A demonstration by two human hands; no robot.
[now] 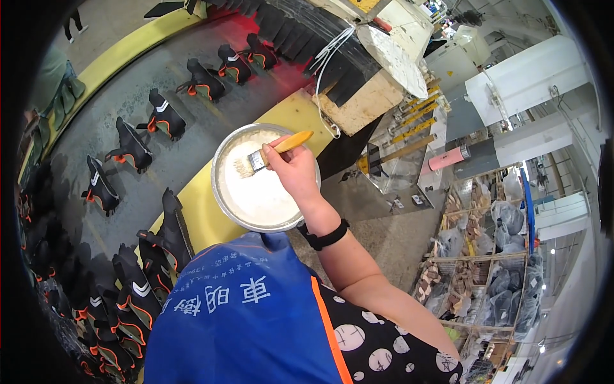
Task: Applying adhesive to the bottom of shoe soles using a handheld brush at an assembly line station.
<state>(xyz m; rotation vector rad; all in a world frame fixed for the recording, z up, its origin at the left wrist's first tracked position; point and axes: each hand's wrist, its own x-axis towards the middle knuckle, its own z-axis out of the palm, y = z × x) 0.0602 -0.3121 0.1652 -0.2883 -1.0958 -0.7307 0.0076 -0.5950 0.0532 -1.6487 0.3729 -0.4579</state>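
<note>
My right hand (294, 173) grips a paintbrush by the lower part of its yellow wooden handle (295, 140). The brush's pale bristles (244, 166) point left and down over white liquid (252, 192) in a round metal basin (220, 203). Whether the bristle tips touch the liquid is hard to tell. The basin stands on a yellow ledge (199, 208) in front of me. A dark shoe upper (175, 221) leans by the ledge, just left of the basin. My left hand does not show.
Black shoe uppers with orange trim, such as this one (167, 117), stand spaced along a grey conveyor (211, 121) leading into a red-lit opening with black flaps (288, 38). More uppers (131, 288) crowd at lower left. Shelving with bagged parts (480, 256) stands right.
</note>
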